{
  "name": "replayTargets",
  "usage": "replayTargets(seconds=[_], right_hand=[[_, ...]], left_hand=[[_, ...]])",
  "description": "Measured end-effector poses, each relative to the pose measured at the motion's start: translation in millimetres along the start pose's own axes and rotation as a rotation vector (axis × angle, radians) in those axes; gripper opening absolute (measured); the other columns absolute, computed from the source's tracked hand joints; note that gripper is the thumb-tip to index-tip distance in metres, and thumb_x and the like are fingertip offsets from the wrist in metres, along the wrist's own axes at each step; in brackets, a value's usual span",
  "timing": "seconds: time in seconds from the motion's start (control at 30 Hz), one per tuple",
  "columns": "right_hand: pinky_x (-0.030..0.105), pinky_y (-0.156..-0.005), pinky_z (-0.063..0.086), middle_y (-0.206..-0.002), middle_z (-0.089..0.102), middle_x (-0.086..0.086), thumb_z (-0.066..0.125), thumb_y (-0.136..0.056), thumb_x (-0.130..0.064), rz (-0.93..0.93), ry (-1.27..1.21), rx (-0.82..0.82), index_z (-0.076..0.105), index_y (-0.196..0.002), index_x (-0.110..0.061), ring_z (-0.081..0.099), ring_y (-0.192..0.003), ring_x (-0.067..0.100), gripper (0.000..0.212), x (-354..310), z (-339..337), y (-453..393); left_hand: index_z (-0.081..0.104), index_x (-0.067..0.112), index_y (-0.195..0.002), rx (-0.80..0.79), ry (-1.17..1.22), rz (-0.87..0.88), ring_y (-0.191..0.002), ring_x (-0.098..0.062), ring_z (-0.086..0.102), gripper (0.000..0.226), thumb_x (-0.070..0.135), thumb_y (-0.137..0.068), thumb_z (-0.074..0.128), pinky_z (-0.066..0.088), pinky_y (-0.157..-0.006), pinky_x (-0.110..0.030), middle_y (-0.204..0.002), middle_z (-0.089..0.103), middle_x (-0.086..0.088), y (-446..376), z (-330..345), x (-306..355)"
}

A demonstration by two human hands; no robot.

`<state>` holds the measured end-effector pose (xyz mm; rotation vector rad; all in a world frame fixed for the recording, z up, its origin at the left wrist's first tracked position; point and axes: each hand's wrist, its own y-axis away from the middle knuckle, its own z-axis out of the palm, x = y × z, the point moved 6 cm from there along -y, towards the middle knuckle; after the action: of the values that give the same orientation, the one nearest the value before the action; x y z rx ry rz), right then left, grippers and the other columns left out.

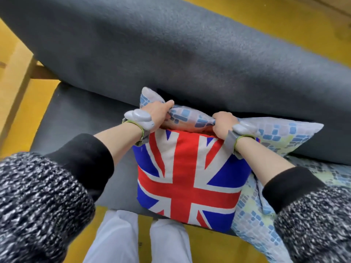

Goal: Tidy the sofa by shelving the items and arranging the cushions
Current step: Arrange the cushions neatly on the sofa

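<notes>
L hand & R hand both curled tight, gripping top edge of pale blue mosaic-print fabric cushion, bunched betw. them. It leans on dark grey sofa backrest. Union Jack cushion lies in front, reaching seat's front edge. Second mosaic cushion partly under it, to the right.

Both forearms reach forward, sleeves pushed up, a grey band on each wrist. The left hand and right hand are curled tight, gripping fabric.
</notes>
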<state>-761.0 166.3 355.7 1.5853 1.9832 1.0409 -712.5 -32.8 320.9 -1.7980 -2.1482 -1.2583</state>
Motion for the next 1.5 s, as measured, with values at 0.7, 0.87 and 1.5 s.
replayTargets(seconds=[0.7, 0.87, 1.5], right_hand=[[0.037, -0.085, 0.043, -0.116, 0.049, 0.016, 0.040, -0.097, -0.013, -0.307, -0.288, 0.142, 0.052, -0.120, -0.004, 0.053, -0.112, 0.038, 0.027, -335, -58, -28], [0.044, -0.091, 0.048, -0.145, 0.025, 0.017, 0.053, -0.094, -0.030, -0.294, -0.417, 0.164, 0.035, -0.136, -0.009, 0.053, -0.111, 0.042, 0.051, -328, -56, -19], [0.028, -0.064, 0.035, -0.099, 0.068, 0.006, 0.057, -0.079, -0.063, -0.603, 0.056, 0.154, 0.067, -0.091, -0.021, 0.062, -0.098, 0.028, 0.045, -198, -18, 16]], left_hand=[[0.043, 0.030, -0.066, 0.156, -0.058, -0.313, -0.107, -0.039, 0.058, 0.038, 0.035, -0.100, 0.029, 0.040, -0.083, -0.041, -0.115, 0.062, -0.024, 34, -218, -274], [0.032, 0.014, -0.086, 0.208, -0.231, -0.250, -0.066, -0.036, 0.053, 0.012, 0.010, -0.093, 0.040, 0.044, -0.059, -0.048, -0.077, 0.051, -0.019, 8, -237, -273], [0.024, 0.029, -0.142, -0.225, -0.165, 0.048, -0.119, -0.024, 0.057, 0.077, 0.065, -0.081, 0.055, 0.046, -0.096, -0.035, -0.139, 0.047, 0.000, 55, -90, -129]])
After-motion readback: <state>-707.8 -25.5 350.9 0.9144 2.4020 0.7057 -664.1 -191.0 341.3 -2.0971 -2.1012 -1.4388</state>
